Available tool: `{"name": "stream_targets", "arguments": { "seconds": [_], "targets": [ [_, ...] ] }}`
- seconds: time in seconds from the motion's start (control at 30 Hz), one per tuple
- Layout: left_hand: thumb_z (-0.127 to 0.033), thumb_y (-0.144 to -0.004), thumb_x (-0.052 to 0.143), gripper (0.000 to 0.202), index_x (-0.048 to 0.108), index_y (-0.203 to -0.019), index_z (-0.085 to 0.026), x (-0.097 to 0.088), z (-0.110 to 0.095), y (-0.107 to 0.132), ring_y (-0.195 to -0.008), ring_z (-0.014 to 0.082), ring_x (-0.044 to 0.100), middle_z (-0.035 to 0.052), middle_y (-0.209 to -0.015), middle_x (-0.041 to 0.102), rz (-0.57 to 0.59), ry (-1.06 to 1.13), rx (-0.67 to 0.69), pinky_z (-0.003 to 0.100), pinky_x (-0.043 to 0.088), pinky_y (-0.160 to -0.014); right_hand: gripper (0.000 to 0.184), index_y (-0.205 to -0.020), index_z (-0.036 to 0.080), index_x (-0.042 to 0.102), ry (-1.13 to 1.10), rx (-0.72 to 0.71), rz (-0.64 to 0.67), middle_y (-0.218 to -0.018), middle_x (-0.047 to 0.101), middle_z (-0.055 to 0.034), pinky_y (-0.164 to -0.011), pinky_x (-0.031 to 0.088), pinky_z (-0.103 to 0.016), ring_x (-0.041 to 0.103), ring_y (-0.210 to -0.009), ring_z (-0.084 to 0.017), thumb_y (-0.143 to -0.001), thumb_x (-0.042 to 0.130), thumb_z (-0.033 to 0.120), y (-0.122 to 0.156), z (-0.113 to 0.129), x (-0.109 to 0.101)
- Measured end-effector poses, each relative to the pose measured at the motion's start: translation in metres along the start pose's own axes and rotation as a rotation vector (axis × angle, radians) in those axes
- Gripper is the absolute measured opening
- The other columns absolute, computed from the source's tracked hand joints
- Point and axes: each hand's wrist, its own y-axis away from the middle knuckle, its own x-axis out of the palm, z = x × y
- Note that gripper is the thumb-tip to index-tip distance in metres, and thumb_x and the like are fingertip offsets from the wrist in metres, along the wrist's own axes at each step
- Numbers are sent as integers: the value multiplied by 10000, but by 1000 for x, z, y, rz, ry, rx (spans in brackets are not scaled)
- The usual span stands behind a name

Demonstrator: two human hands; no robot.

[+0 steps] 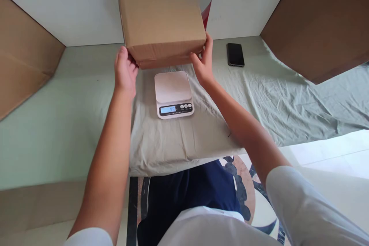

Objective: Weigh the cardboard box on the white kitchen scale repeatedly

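Note:
A brown cardboard box (163,27) is held up between both my hands, just behind and above a small white kitchen scale (173,93). My left hand (125,70) presses against the box's lower left corner, fingers curled under it. My right hand (203,63) grips the lower right corner with fingers upright along the side. The scale rests on a grey-green cloth (178,142) and its lit display shows digits. Nothing lies on the scale's platform.
A black phone (235,54) lies on the cloth to the right. Large cardboard sheets lean at the far left (23,61) and upper right (323,27). A white wall panel (72,7) stands behind. The cloth's front edge hangs over my lap.

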Motion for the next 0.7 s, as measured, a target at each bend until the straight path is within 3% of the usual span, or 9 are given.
{"name": "stream_targets", "arguments": {
  "seconds": [0.07, 0.13, 0.23, 0.33, 0.43, 0.53, 0.63, 0.7],
  "targets": [
    [-887, -1029, 579, 799, 619, -1505, -247, 1, 23, -14, -1661, 237, 536, 87, -1798, 578, -57, 8, -106, 504, 393, -1412, 773, -1650, 433, 402, 14, -59, -77, -1771, 482, -14, -1454, 434, -455, 437, -1698, -261, -967, 747, 539, -12, -23, 12],
    [-845, -1084, 494, 769, 599, -1545, -239, 3, 42, -17, -1680, 212, 514, 98, -1816, 556, -119, 11, -179, 485, 321, -1446, 796, -1647, 388, 431, 63, -51, -72, -1729, 517, -62, -1467, 392, -541, 385, -1737, -317, -952, 769, 576, -18, -46, 19],
    [-841, -1063, 511, 788, 610, -1564, -242, 4, 60, -12, -1700, 224, 507, 120, -1840, 523, -140, 40, -175, 451, 328, -1443, 777, -1620, 369, 468, 105, -14, -28, -1681, 545, -87, -1477, 346, -603, 345, -1751, -347, -937, 787, 556, -19, -74, 20],
    [-904, -996, 575, 856, 648, -1546, -252, 3, 68, -10, -1700, 264, 520, 139, -1843, 517, -126, 50, -162, 462, 389, -1415, 738, -1593, 374, 485, 99, 23, -29, -1648, 556, -87, -1474, 349, -608, 376, -1723, -341, -933, 783, 511, -18, -83, 19],
    [-977, -903, 658, 911, 699, -1491, -282, 3, 69, -14, -1734, 295, 483, 131, -1825, 545, -102, 58, -163, 450, 435, -1393, 729, -1575, 352, 500, 78, 49, -44, -1622, 572, -97, -1469, 359, -610, 411, -1692, -337, -921, 790, 493, -16, -76, 20],
    [-914, -1023, 556, 837, 664, -1551, -273, 4, 63, -16, -1760, 260, 436, 104, -1849, 520, -119, 70, -197, 454, 374, -1437, 740, -1577, 374, 495, 15, 90, -51, -1627, 579, -91, -1462, 373, -611, 422, -1687, -329, -916, 803, 498, -13, -61, 21],
    [-723, -1199, 222, 808, 416, -1767, -181, -6, 46, -14, -1818, 193, 287, 94, -1953, 324, -192, 29, -216, 467, 208, -1500, 719, -1588, 416, 493, -62, 129, -107, -1621, 578, -73, -1421, 442, -595, 472, -1670, -314, -940, 787, 519, -13, -52, 12],
    [-675, -1206, 57, 851, 242, -1835, -131, -20, 32, -12, -1853, 183, 157, 99, -1993, 181, -218, -10, -206, 450, 149, -1508, 634, -1563, 414, 529, -70, 116, -194, -1575, 587, -67, -1363, 511, -583, 540, -1620, -304, -977, 738, 539, -17, -53, 0]
  ]
}}
